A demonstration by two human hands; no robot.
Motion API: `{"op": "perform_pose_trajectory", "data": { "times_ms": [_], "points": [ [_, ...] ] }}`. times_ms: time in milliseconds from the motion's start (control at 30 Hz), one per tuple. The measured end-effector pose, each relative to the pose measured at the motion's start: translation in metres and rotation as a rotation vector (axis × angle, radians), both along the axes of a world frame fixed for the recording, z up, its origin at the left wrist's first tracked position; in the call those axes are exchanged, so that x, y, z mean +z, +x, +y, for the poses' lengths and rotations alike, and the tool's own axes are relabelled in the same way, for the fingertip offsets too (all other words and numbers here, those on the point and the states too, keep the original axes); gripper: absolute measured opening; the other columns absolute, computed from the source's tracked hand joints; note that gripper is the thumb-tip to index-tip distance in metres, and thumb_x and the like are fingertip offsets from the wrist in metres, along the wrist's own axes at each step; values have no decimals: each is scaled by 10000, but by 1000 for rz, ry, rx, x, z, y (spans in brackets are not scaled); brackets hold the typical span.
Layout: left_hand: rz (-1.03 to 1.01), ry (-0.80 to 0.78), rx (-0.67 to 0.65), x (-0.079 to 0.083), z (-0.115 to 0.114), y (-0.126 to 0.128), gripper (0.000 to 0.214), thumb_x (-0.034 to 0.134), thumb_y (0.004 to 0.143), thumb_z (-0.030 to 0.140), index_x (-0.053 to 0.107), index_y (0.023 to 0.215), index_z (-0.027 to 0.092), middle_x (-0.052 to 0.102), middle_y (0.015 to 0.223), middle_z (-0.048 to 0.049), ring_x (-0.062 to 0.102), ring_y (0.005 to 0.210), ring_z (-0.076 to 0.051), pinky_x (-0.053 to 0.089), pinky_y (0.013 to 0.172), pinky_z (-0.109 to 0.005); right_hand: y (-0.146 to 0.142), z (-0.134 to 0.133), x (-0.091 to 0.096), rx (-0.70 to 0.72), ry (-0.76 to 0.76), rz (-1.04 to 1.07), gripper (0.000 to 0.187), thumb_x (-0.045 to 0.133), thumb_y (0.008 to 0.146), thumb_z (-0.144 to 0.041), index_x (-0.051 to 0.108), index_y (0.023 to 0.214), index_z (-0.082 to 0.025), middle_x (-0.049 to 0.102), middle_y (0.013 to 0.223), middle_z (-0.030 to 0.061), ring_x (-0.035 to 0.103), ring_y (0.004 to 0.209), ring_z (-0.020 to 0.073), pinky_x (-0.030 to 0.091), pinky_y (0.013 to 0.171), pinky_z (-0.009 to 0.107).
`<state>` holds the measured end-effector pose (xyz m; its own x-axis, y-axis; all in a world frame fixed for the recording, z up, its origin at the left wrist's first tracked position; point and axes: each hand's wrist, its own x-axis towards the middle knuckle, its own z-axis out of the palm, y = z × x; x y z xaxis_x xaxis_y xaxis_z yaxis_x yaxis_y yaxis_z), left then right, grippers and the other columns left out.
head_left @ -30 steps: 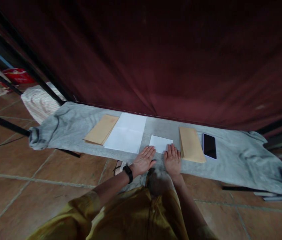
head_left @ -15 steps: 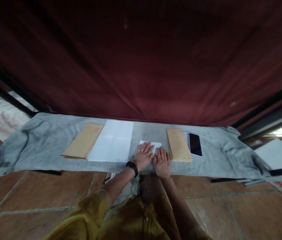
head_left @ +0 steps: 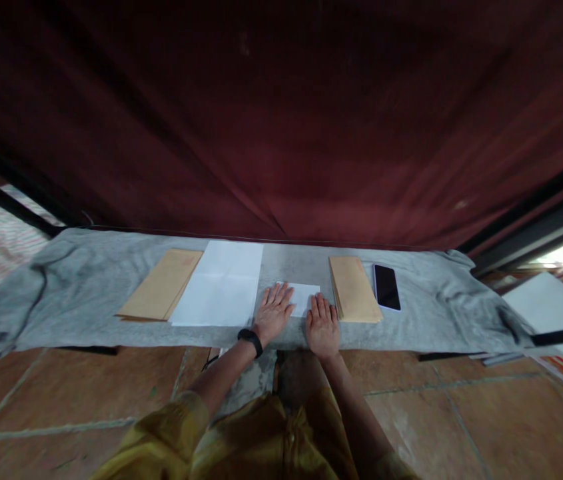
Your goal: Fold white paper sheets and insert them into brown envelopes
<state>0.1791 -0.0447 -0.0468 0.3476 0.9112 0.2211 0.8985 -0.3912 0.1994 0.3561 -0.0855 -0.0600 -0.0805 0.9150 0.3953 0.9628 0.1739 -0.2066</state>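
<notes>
A small folded white paper (head_left: pixel 302 299) lies flat on the grey cloth between my two hands. My left hand (head_left: pixel 272 312), with a black band on the wrist, rests palm down over its left part, fingers spread. At its right edge my right hand (head_left: pixel 322 325) lies flat, palm down, fingers stretched out. Larger white sheets (head_left: pixel 218 283) with a crease are to the left of my left hand. Beside them is a stack of brown envelopes (head_left: pixel 161 285). Another stack of brown envelopes (head_left: pixel 356 290) lies just right of my right hand.
A phone (head_left: pixel 386 288) with a dark screen lies right of the right-hand envelopes. The grey cloth (head_left: pixel 436 300) covers a narrow bench. Behind it hangs a dark red curtain (head_left: pixel 281 147), with black metal bars at both sides. Tiled floor (head_left: pixel 411 420) shows below.
My left hand has slid left across the small folded paper, moving apart from my right hand, so more of the paper shows. My right hand stays nearly in place. The view has shifted slightly.
</notes>
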Motion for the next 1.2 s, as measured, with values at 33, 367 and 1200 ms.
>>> {"op": "perform_pose_trajectory", "data": {
  "times_ms": [33, 367, 1200],
  "points": [
    [1, 1, 9, 0, -2, -2, 524, 318, 1027, 383, 417, 1515, 217, 405, 1591, -74, 285, 1509, -264, 238, 1226, -529, 0, 0, 0, -2, 2, 1, 495, 325, 1030, -234, 442, 1498, -121, 469, 1526, 176, 434, 1409, 281, 304, 1150, 496],
    [18, -3, 31, 7, -8, -4, 518, 313, 1027, 359, 466, 1479, 159, 431, 1572, -101, 315, 1497, -268, 267, 1225, -499, -23, 20, 16, 119, -123, 55, 472, 375, 1011, -210, 501, 1455, -108, 478, 1529, 136, 396, 1440, 258, 312, 1178, 442],
    [-79, 62, 85, -6, -17, -18, 525, 331, 1002, 241, 389, 1517, 152, 493, 1524, -132, 392, 1458, -261, 353, 1192, -490, 13, 19, 6, 59, -77, 7, 482, 361, 1035, -283, 473, 1480, -137, 480, 1528, 137, 414, 1418, 268, 334, 1148, 454]
  ]
}}
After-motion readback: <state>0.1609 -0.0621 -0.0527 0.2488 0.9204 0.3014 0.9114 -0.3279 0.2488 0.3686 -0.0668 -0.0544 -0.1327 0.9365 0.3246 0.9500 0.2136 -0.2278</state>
